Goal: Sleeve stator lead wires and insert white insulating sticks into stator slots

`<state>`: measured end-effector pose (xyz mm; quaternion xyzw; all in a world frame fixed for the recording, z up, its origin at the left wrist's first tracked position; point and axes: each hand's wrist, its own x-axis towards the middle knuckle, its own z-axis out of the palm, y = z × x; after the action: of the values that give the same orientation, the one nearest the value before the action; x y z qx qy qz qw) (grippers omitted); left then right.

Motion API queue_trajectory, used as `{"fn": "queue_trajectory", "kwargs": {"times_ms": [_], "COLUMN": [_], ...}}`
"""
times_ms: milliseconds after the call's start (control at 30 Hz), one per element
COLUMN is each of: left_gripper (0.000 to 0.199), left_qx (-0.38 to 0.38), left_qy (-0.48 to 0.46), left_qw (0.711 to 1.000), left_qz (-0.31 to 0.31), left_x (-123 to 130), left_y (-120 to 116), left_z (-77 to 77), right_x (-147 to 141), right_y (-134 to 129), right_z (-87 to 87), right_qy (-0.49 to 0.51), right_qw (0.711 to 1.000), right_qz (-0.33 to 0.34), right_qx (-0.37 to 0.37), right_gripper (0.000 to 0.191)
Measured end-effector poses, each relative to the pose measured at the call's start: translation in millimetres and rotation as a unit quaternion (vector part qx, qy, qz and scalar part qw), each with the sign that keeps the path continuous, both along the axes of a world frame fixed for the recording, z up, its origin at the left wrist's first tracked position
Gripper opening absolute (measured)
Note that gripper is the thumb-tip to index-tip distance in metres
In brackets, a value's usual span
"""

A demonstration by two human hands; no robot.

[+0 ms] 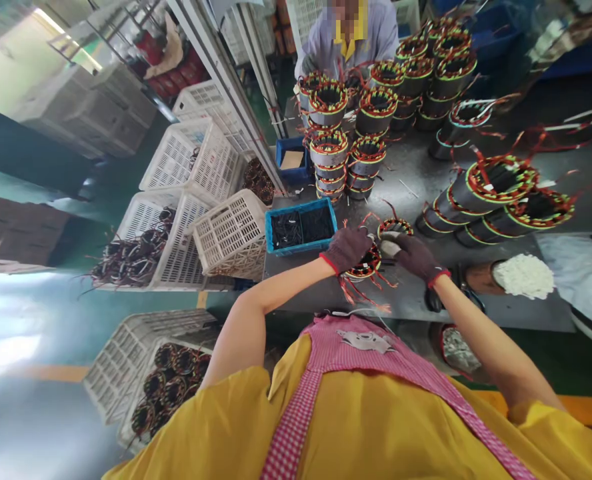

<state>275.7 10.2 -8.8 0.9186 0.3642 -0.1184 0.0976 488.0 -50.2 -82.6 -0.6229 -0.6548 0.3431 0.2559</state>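
Note:
A wound motor stator (pixel 365 269) with red lead wires lies at the near edge of the dark worktable. My left hand (pixel 350 248), in a dark knit glove, is over its far rim with the fingers curled in. Close by on the right, my right hand (pixel 412 256) has its pale-tipped glove fingers pressed together. What the fingers hold is hidden or too small to name. A second stator (pixel 395 228) stands just behind both hands. Left of my left hand is a blue two-part tray (pixel 301 251) of black sleeves or strips.
Stacked stators (pixel 329 150) rise behind, with more lying at right (pixel 501 180). A co-worker (pixel 349 40) is across the table. White pieces fill a brown container (pixel 483 277) at right. Left are white crates (pixel 181 227), some with stators, and a metal post (pixel 231 87).

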Motion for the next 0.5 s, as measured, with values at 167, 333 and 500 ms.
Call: {"fn": "queue_trajectory", "kwargs": {"times_ms": [167, 333, 500], "left_gripper": [0.032, 0.039, 0.03], "left_qx": [-0.009, 0.045, 0.039], "left_qy": [0.025, -0.007, 0.033], "left_qw": [1.0, 0.999, 0.996], "left_qz": [-0.012, -0.01, -0.074], "left_x": [-32.8, -36.1, -4.3], "left_y": [9.1, 2.1, -7.4], "left_z": [18.0, 9.8, -5.4], "right_x": [-37.8, -50.7, -50.2], "right_y": [-1.9, -20.3, -28.2], "right_z": [2.7, -9.2, -10.0], "right_qy": [-0.03, -0.098, -0.098], "right_qw": [0.999, 0.991, 0.991], "right_qz": [0.017, -0.088, -0.091], "right_qx": [0.004, 0.007, -0.007], "right_gripper": [0.05, 0.051, 0.046]}}
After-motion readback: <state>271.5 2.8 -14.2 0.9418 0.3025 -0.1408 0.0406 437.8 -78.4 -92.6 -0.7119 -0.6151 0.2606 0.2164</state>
